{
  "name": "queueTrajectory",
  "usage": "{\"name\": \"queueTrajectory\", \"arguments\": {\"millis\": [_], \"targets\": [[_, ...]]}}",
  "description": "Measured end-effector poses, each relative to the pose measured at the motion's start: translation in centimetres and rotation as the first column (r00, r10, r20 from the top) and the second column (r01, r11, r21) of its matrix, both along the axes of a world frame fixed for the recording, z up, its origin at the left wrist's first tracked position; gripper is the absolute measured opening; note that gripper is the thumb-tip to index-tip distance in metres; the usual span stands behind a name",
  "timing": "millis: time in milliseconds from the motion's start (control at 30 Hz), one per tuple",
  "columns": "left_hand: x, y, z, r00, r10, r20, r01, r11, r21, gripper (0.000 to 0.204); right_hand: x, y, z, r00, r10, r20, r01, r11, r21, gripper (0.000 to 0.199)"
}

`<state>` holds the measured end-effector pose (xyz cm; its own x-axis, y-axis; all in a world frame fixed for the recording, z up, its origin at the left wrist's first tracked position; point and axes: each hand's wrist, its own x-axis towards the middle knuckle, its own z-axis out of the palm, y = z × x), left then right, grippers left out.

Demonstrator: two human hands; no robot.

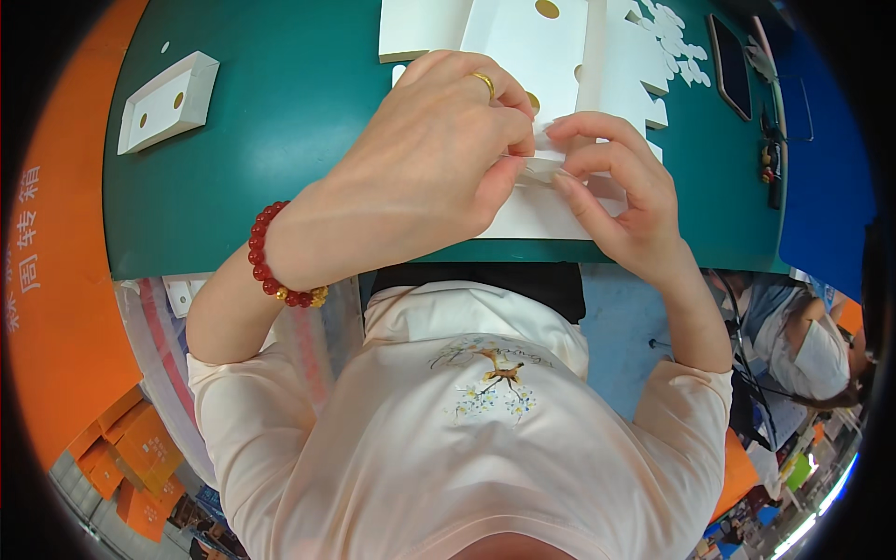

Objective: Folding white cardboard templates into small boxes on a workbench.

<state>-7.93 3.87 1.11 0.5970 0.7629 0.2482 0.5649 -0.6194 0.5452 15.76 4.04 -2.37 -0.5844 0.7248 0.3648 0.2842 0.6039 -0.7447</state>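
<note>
A white cardboard box blank [523, 56] with round cut-outs lies partly folded at the front middle of the table. My left hand [448, 140] comes across it from the left, thumb and fingers pinched at the near folded end. My right hand [621, 182] is curled round the right side of that same end, its thumb and fingertips on a narrow white flap [541, 171]. The fingers of my left hand hide part of the fold.
A small folded white tray [187, 110] with two round holes sits on the green table [271, 56] at far left. Loose white punched-out pieces [670, 47] and a phone [731, 67] lie at far right. Orange crates [65, 187] stand left; a person [807, 345] is at right.
</note>
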Motion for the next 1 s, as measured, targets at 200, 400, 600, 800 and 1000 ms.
{"name": "queueTrajectory", "arguments": {"millis": [200,400,600,800,1000], "targets": [[0.0,-0.1,0.2,1.0,-0.003,0.013,0.003,1.0,0.014,0.002,-0.6,-1.0,-0.1,0.994,-0.103,-0.041,0.099,0.991,-0.089,0.013],[0.1,0.0,0.0,1.0,-0.003,0.013,0.003,1.0,0.021,0.002,-0.9,-0.1,-0.1,0.999,-0.048,0.024,0.043,0.983,0.18,0.016],[0.3,0.0,-0.2,0.997,0.059,0.043,-0.06,0.998,0.021,0.004,-0.5,0.0,-0.2,0.997,-0.072,0.004,0.068,0.953,0.296,0.021],[0.6,-0.1,-0.8,0.997,0.064,0.046,-0.068,0.993,0.099,0.005,-0.8,-0.2,-1.0,0.989,-0.129,-0.076,0.147,0.939,0.311,0.024],[0.6,-0.1,-0.7,0.997,0.049,0.062,-0.056,0.991,0.12,0.006,-0.9,0.2,-0.7,0.994,-0.103,-0.028,0.106,0.904,0.414,0.024]]}}
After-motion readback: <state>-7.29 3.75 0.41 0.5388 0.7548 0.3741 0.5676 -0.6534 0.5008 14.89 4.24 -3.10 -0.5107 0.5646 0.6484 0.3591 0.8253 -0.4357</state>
